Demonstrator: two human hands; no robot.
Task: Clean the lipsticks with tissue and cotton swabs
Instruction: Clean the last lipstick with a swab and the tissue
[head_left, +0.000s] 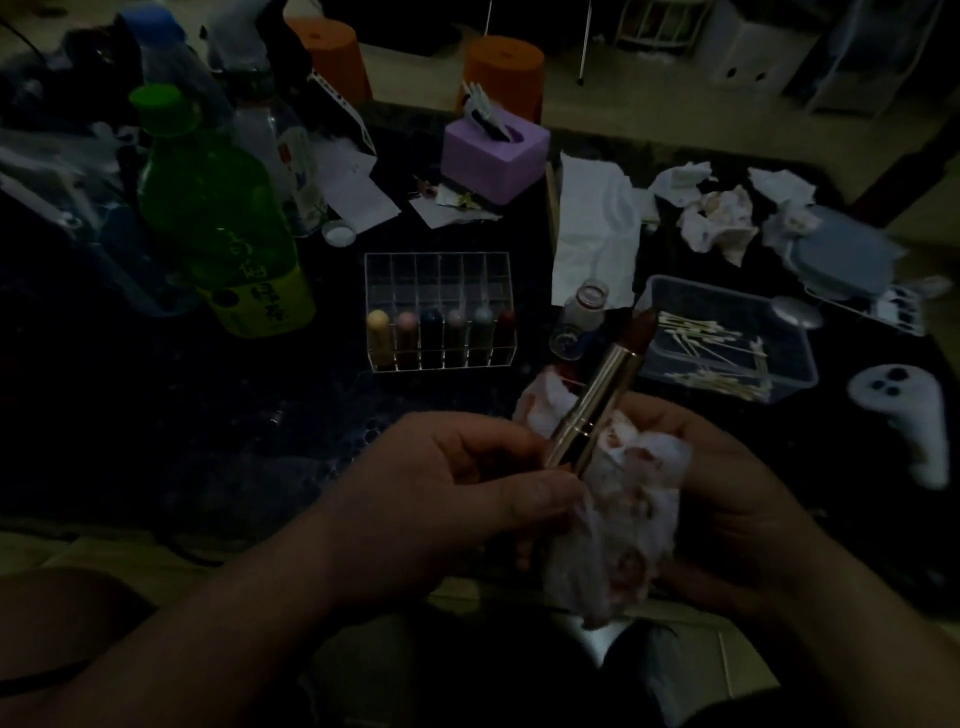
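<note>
Before the clear acrylic rack (439, 270), the left hand (447, 488) pinches a gold-cased dark red lipstick (602, 395); the right hand (737, 483) grips a crumpled stained white tissue (634, 499).

dim room, dark table (156, 415), orange stools (503, 73)

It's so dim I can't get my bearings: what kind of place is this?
Most likely a room in a home, not a workshop: a dark table cluttered with drink bottles and a purple tissue box, with orange stools on the floor beyond.
</note>
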